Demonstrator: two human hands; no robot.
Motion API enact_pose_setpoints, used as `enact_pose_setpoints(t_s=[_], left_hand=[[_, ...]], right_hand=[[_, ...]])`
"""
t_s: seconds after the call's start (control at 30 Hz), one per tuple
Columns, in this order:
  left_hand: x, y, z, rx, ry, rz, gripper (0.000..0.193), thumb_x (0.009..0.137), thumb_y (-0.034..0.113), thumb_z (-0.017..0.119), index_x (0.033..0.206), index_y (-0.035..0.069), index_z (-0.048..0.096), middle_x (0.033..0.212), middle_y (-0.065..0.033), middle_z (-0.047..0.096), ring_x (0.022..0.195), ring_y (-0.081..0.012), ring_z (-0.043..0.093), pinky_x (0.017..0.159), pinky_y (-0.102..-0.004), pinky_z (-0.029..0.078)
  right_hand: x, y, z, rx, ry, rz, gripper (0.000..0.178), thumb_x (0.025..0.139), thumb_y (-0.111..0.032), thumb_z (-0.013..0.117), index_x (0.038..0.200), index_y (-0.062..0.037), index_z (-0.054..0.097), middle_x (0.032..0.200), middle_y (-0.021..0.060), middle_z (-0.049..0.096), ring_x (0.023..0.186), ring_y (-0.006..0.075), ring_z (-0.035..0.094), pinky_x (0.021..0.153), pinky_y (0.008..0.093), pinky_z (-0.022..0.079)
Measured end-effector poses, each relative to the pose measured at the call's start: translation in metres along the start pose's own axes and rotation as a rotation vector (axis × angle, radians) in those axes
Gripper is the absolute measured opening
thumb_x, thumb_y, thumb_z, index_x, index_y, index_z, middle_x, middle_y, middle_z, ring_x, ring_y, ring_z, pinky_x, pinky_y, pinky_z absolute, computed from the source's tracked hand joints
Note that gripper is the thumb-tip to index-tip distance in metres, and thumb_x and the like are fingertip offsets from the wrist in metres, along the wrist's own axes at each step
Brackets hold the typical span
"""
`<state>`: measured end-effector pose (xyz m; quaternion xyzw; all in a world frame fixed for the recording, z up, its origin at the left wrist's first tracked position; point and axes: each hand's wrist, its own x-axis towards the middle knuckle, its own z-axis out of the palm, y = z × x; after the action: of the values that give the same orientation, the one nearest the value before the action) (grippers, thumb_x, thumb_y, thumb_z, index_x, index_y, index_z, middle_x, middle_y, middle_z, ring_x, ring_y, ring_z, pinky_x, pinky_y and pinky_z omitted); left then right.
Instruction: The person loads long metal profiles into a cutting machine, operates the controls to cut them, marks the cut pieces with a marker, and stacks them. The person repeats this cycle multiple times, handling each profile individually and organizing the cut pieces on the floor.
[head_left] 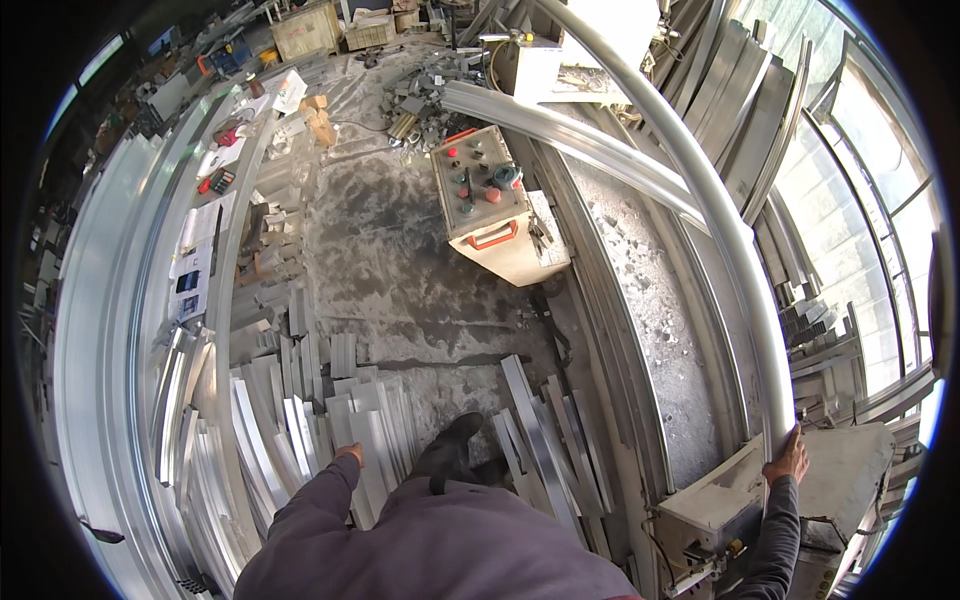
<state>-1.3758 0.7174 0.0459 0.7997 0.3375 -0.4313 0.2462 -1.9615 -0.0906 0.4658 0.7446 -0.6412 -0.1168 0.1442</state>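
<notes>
At the lower right, my right hand grips a long pale aluminium tube near its close end, fingers around its side. The tube runs up and away to the top of the view, looking bowed, over a machine bed. Below that hand is a pale metal machine housing with small fittings on it. My left hand hangs at my left side above cut metal profiles. No object shows in it, and its fingers are too small and foreshortened to read.
A cream control box with coloured knobs and an orange handle stands ahead beside the bed. More profiles lie across the bed and lean at the right. Long bars fill the left, beside a bench with papers. Offcuts are heaped beyond.
</notes>
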Motion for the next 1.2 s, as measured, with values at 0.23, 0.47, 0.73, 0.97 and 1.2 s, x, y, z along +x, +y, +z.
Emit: enact_pose_setpoints(t_s=[0.23,0.47,0.73,0.97,1.2], left_hand=[[-0.036,-0.022,0.064,0.069,-0.018,0.255,0.049,0.105,0.047,0.065,0.122,0.003,0.077,0.094,-0.0157,0.082,0.077,-0.0263,0.081,0.077,-0.0418,0.063],[-0.057,0.004,0.111,0.133,-0.108,0.423,0.044,0.101,0.042,0.075,0.123,0.004,0.077,0.098,-0.014,0.081,0.076,-0.0251,0.08,0.073,-0.0404,0.063],[-0.069,0.019,0.109,0.243,-0.217,0.369,0.055,0.105,0.044,0.071,0.143,0.006,0.066,0.119,-0.0118,0.076,0.088,-0.0222,0.079,0.065,-0.0359,0.059],[-0.082,0.067,0.123,0.145,-0.301,0.254,0.045,0.107,0.042,0.066,0.134,0.006,0.064,0.114,-0.0054,0.07,0.095,-0.0223,0.074,0.073,-0.038,0.059],[-0.09,0.108,0.116,0.329,-0.429,0.403,0.056,0.105,0.05,0.067,0.146,0.014,0.055,0.127,-0.0092,0.062,0.109,-0.0331,0.067,0.089,-0.0532,0.058]], right_hand=[[0.016,-0.015,0.031,-0.054,-0.081,0.005,0.132,0.063,-0.005,0.084,0.175,-0.0191,0.017,0.147,0.0156,0.059,0.142,0.037,0.054,0.121,0.0497,0.041],[0.019,0.034,0.079,-0.096,-0.157,0.047,0.141,0.057,-0.014,0.098,0.173,-0.019,0.019,0.147,0.0136,0.059,0.141,0.036,0.055,0.116,0.0516,0.044],[0.014,0.058,0.128,-0.144,-0.058,-0.01,0.106,0.069,-0.007,0.09,0.163,-0.0178,0.043,0.141,0.0082,0.062,0.139,0.0312,0.051,0.111,0.0481,0.045],[-0.017,0.038,0.147,-0.026,0.178,0.161,0.061,0.094,-0.003,0.065,0.153,-0.0174,0.058,0.133,0.0083,0.065,0.129,0.0299,0.058,0.101,0.0481,0.047],[-0.09,-0.119,0.099,0.42,0.267,-0.181,0.054,0.094,-0.006,0.067,0.148,-0.0143,0.061,0.139,0.0114,0.062,0.131,0.0297,0.056,0.109,0.0467,0.046]])
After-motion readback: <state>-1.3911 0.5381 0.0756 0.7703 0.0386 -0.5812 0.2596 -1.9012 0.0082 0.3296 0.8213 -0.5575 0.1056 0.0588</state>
